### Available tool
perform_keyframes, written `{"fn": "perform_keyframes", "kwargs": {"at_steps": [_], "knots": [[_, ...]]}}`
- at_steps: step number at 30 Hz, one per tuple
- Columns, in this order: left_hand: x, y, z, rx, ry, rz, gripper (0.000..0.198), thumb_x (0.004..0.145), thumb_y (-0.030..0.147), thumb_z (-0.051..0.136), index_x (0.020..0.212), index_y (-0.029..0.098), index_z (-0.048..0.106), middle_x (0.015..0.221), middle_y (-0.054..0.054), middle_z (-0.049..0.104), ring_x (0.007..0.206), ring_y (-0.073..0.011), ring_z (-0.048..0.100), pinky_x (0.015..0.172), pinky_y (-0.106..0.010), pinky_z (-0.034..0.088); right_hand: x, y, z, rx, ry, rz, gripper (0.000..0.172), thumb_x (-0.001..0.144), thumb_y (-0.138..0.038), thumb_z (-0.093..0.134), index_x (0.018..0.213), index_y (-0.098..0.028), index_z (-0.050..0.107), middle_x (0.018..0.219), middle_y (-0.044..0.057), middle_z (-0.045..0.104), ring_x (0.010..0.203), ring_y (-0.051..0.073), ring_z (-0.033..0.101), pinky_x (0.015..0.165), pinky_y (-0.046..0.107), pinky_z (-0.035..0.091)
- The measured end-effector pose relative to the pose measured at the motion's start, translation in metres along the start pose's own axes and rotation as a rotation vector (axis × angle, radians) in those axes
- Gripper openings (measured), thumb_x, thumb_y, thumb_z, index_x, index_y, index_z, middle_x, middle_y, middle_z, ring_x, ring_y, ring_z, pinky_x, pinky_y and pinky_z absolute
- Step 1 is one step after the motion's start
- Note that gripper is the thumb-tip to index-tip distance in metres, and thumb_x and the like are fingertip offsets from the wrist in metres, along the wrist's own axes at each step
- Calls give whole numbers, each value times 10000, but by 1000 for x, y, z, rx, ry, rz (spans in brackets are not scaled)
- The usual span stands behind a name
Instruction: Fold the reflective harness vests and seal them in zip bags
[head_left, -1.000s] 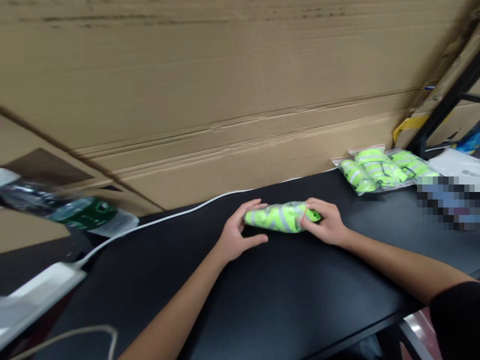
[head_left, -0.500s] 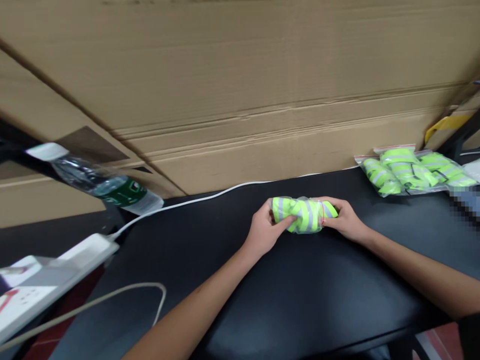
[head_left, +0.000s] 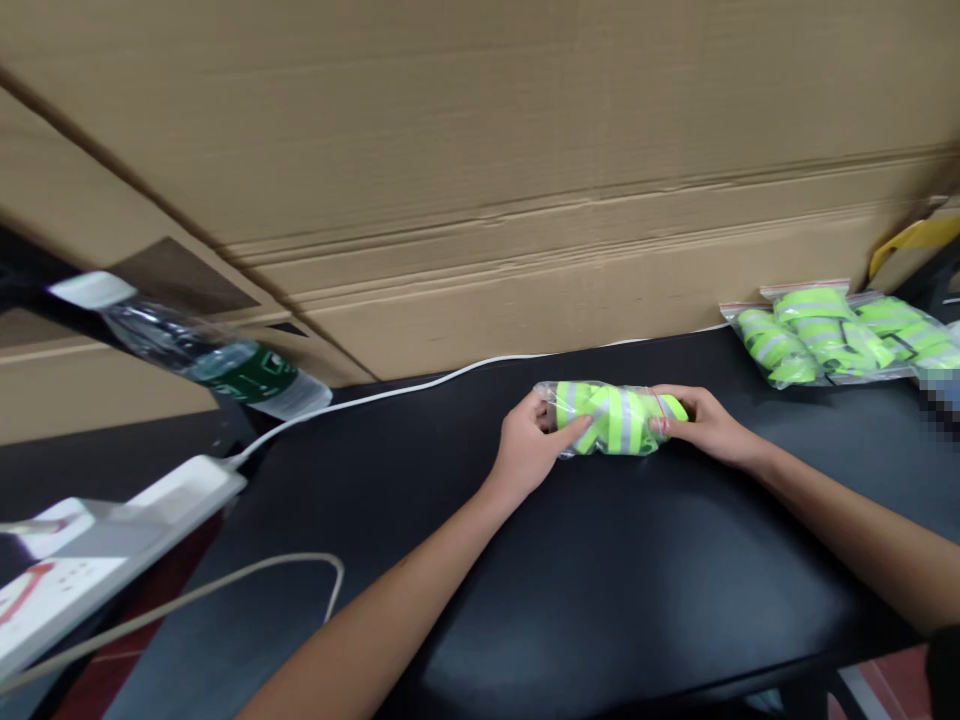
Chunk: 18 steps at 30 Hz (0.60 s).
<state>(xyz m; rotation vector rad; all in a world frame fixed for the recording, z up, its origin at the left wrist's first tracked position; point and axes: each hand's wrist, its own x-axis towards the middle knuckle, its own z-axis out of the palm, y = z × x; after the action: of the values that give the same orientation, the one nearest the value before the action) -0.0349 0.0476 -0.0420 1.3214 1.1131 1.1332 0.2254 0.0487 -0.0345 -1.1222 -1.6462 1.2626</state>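
Note:
A clear plastic bag stuffed with neon-green bands that have grey reflective stripes lies on the black table. My left hand pinches its left end with thumb and fingers. My right hand grips its right end, where a thin red strip runs across the bag. Both hands are closed on the bag and rest on the table.
Several more filled bags of green bands lie at the back right. A cardboard wall stands behind the table. A water bottle lies at the left, above a white power strip with its white cable.
My left hand closed onto the bag's left end, having been open beside it a second ago. The bag was squeezed shorter and then stretched a little. The camera view shifted left.

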Motion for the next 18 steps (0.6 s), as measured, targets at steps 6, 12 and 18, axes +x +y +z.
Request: {"fn": "perform_keyframes", "kwargs": {"at_steps": [6,12,18], "knots": [[-8,9,11,-54,15,48,521,731,453,801,1107,188,556,1065,-78,714,980,-236,703,869,-393,585,2,-2,9,-60,21,-42,467,769,-511,774,1100,-182,769,1046,85,776,882,238,718,807,375,595],[-11,13,19,152,121,46,584,623,427,900,1027,205,543,995,-55,701,902,-232,703,794,-373,573,2,-1,16,-78,28,-68,452,824,-545,707,1078,-177,770,981,80,775,854,235,713,772,353,589],[-14,9,22,214,197,82,591,624,423,900,1039,209,537,987,-47,691,898,-226,692,798,-376,561,-3,-7,18,-24,14,-11,397,775,-457,772,1063,-185,748,975,58,750,831,209,683,762,334,568]]}}
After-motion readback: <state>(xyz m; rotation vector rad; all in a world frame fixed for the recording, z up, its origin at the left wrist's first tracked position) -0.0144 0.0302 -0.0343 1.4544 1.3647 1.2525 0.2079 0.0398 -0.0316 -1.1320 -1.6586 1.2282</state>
